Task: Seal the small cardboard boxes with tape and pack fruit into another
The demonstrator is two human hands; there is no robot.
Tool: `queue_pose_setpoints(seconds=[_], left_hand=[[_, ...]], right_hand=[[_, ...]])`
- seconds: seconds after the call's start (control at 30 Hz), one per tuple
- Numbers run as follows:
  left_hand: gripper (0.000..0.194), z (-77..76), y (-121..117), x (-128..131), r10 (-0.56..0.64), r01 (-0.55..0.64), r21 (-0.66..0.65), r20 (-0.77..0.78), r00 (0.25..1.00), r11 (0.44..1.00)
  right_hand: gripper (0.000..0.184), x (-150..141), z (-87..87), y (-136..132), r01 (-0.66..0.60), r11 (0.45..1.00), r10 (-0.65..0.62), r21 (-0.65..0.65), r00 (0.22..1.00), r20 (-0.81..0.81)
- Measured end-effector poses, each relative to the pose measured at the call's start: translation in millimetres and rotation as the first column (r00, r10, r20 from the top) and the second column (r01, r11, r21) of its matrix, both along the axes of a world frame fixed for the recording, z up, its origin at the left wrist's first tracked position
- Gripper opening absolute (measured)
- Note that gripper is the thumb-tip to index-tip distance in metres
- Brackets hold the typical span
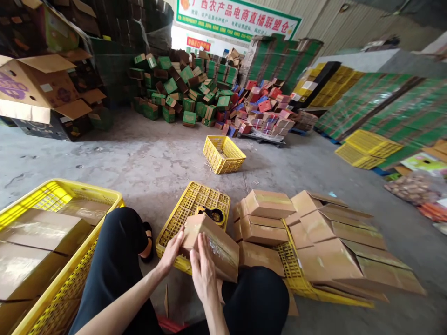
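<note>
A closed cardboard box (220, 249) tilts over a yellow crate that is turned bottom up (190, 204), right in front of me. My left hand (173, 250) grips the box at its left end, with the fingers along the edge. Flat against the near face lies my right hand (204, 267), its fingers stretched out and pointing away from me. Shiny clear tape shows on that face. Just behind the box, a black and yellow tape dispenser (213, 214) rests on the crate; the box partly covers it.
Cardboard boxes (328, 251) are stacked on a yellow crate at right. A large yellow crate (117, 201) at left holds taped boxes. Farther off, a yellow basket (225, 160) stands on the concrete floor, before a heap of green and red boxes (188, 118).
</note>
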State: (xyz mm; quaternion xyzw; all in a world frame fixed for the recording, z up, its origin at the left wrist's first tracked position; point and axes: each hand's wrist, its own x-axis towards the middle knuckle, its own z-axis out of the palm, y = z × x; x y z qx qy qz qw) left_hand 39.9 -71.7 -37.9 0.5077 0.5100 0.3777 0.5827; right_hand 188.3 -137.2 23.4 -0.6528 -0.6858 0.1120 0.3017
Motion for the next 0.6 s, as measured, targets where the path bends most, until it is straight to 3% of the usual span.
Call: queue_pose_setpoints(seconds=[0.13, 0.23, 0.33, 0.43, 0.53, 0.6], left_hand=[[0.089, -30.9, 15, -37, -0.04, 0.054, 0.052, -0.233, 0.972, 0.997], [0.088, -35.3, 14, -49, -0.047, 0.072, 0.075, -0.293, 0.955, 0.995], [0.079, -35.8, 2, -41, -0.023, 0.136, 0.266, -0.39, 0.92, 0.954], [0.072, -38.9, -9, -30, 0.044, 0.239, 0.456, -0.529, 0.848, 0.857], [0.072, -43.3, -13, -28, 0.079, 0.326, 0.51, -0.622, 0.779, 0.796], [0.073, -45.0, -13, -29, 0.094, 0.349, 0.518, -0.65, 0.754, 0.781]], right_hand=[[0.053, -33, -43.9, 5, -0.108, 0.988, 0.121, -0.113, 0.986, 0.115], [0.055, -45, -65.8, 4, -0.108, 0.99, 0.123, -0.094, 0.977, 0.175], [0.054, -29, -75.8, -3, -0.099, 0.992, 0.113, -0.08, 0.975, 0.193], [0.06, 10, -82.2, -13, 0.043, 0.994, -0.023, -0.101, 0.981, 0.19], [0.085, 49, -93.6, -21, 0.343, 0.937, -0.333, -0.065, 0.934, 0.127], [0.09, 66, -102.8, -24, 0.414, 0.91, -0.413, -0.032, 0.91, 0.039]])
